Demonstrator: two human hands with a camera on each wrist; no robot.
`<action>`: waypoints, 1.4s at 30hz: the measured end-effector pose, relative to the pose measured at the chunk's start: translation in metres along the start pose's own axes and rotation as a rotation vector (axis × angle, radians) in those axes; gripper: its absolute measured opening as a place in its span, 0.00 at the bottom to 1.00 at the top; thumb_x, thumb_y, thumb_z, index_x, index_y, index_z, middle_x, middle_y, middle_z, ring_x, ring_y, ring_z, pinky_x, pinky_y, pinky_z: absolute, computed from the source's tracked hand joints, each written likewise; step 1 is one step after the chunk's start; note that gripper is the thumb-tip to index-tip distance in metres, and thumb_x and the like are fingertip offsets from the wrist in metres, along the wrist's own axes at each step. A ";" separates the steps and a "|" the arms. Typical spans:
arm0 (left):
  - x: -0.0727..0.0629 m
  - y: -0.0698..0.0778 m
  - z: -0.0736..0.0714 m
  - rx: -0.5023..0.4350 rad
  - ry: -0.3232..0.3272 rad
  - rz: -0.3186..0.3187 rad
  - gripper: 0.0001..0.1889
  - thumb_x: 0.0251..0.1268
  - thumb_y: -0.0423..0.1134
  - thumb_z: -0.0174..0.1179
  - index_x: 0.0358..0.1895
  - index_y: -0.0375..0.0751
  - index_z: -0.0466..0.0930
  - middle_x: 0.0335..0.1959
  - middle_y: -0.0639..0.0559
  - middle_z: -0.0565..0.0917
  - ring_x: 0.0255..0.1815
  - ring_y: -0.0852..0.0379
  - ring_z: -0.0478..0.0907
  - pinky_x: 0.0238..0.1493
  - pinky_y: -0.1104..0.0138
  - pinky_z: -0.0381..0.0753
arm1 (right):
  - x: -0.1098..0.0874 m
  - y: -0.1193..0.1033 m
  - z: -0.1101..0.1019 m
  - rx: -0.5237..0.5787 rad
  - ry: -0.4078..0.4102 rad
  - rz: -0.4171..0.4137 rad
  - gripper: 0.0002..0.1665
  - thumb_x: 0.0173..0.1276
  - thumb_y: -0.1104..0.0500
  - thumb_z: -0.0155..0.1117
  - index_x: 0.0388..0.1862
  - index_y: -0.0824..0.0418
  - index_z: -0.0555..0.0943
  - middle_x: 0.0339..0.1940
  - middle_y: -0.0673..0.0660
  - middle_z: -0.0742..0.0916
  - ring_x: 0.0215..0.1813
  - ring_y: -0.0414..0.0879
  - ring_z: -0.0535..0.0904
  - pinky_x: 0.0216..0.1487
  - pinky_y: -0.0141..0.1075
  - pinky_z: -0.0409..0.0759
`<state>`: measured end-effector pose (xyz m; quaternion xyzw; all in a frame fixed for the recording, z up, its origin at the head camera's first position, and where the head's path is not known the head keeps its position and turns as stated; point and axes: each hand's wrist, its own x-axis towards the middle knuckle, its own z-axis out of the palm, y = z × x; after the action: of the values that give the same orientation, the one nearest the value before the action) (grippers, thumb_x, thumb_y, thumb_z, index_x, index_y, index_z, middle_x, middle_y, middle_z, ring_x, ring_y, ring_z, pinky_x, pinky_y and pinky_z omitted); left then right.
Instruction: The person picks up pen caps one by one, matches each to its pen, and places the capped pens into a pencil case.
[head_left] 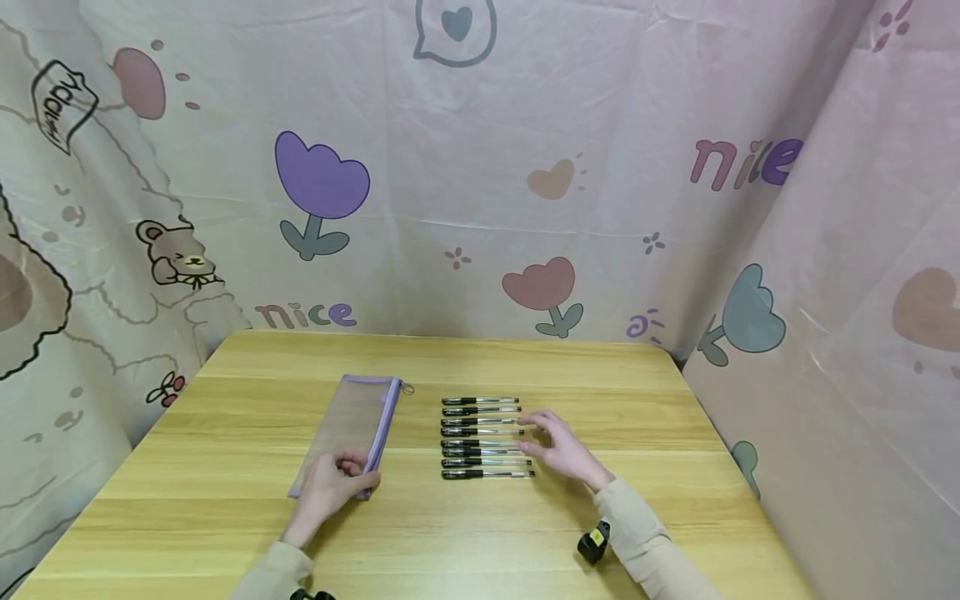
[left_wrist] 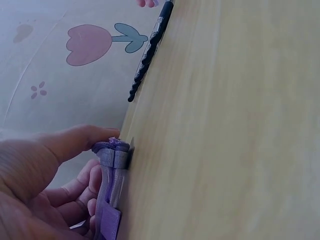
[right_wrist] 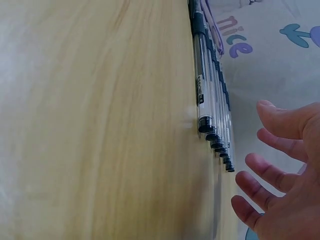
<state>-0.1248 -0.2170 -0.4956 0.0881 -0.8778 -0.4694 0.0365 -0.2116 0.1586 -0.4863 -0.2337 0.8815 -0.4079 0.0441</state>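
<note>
A flat mesh zip pouch [head_left: 347,421] with purple edging lies at the left of the table. My left hand [head_left: 330,487] is at its near right corner, thumb and curled fingers pinching the zip end [left_wrist: 114,159]. Right of the pouch, several clear pens [head_left: 480,473] with black caps lie side by side in a row, caps toward the pouch. My right hand [head_left: 561,450] hovers at the pens' right ends, fingers spread and relaxed, holding nothing. In the right wrist view the fingers stand apart from the black pen ends [right_wrist: 206,125].
A wooden table [head_left: 510,533] carries everything. Printed curtains [head_left: 465,250] hang behind it and along both sides. A small ring [head_left: 408,389] hangs at the far end of the pouch's zip. A black device [head_left: 593,543] is strapped at my right wrist.
</note>
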 end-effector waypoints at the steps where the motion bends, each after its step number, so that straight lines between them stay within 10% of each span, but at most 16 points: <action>1: 0.000 0.000 0.000 -0.006 0.000 0.001 0.20 0.47 0.35 0.77 0.43 0.28 0.84 0.28 0.49 0.83 0.28 0.64 0.74 0.31 0.75 0.75 | 0.000 0.000 0.000 -0.001 0.000 -0.002 0.26 0.68 0.60 0.67 0.64 0.65 0.76 0.64 0.65 0.79 0.62 0.62 0.76 0.67 0.64 0.71; 10: -0.002 -0.002 0.001 -0.014 0.038 -0.006 0.13 0.47 0.33 0.76 0.37 0.33 0.87 0.27 0.50 0.86 0.26 0.67 0.74 0.30 0.76 0.74 | -0.003 0.000 0.001 -0.030 -0.019 -0.025 0.22 0.68 0.59 0.67 0.59 0.65 0.79 0.60 0.64 0.80 0.59 0.61 0.77 0.63 0.61 0.75; 19: -0.004 -0.001 0.006 -0.062 0.091 0.002 0.11 0.47 0.32 0.76 0.36 0.33 0.89 0.27 0.48 0.88 0.24 0.68 0.76 0.29 0.76 0.75 | -0.006 0.001 0.000 0.003 -0.146 -0.093 0.15 0.61 0.58 0.74 0.45 0.63 0.83 0.36 0.56 0.83 0.36 0.39 0.75 0.38 0.28 0.75; 42: -0.005 0.003 0.019 -0.178 0.150 -0.016 0.12 0.51 0.33 0.75 0.37 0.31 0.88 0.28 0.46 0.89 0.23 0.70 0.76 0.29 0.76 0.76 | -0.006 0.002 0.014 0.024 -0.215 -0.073 0.10 0.57 0.62 0.76 0.37 0.62 0.86 0.25 0.45 0.77 0.28 0.31 0.68 0.30 0.23 0.68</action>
<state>-0.1231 -0.1990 -0.5041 0.1261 -0.8267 -0.5380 0.1060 -0.2031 0.1531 -0.4980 -0.3073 0.8577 -0.3924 0.1262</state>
